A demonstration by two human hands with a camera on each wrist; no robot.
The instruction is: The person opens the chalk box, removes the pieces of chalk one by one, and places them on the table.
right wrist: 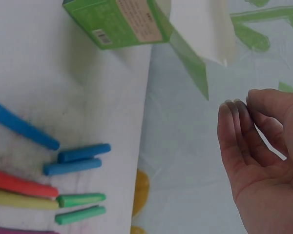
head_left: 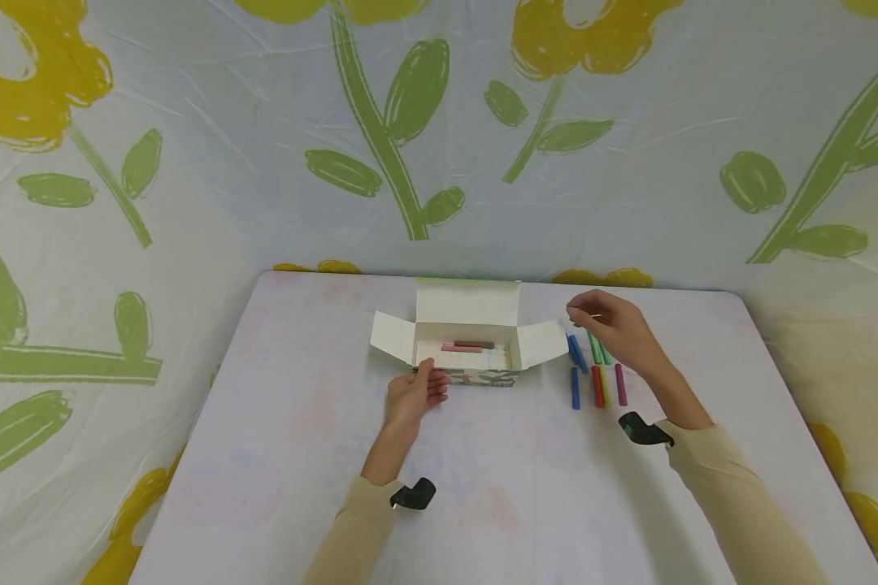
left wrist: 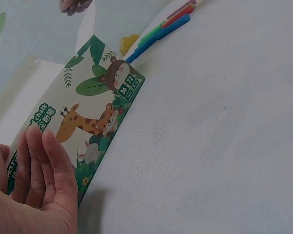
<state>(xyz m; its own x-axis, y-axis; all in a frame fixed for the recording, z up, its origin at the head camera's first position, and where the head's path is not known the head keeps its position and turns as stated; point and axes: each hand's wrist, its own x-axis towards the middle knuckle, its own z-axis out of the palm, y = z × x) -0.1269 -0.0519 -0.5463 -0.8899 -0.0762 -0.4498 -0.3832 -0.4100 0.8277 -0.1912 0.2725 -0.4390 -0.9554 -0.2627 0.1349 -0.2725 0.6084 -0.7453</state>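
Note:
An opened cardboard chalk box (head_left: 492, 378), printed with animals, has its flaps folded outward. Inside, a brown chalk stick (head_left: 474, 344) and a pinkish-red one (head_left: 462, 349) lie over pale sticks. My left hand (head_left: 408, 398) grips the box's near wall at its left part, thumb over the top edge and fingers against the printed front (left wrist: 83, 131). To the right of the box, my right hand (head_left: 618, 329) hovers above loose chalks, its fingers bent loosely toward the thumb. Nothing shows between those fingertips (right wrist: 225, 107) in the right wrist view.
Right of the box lie blue (head_left: 575, 388), red (head_left: 597, 387), yellow (head_left: 605, 388) and purple (head_left: 621, 385) chalks, with more blue (right wrist: 83, 152) and green ones (right wrist: 80, 214) behind them. A flower-printed cloth (head_left: 475, 219) rises at the back edge of the white table (head_left: 483, 504).

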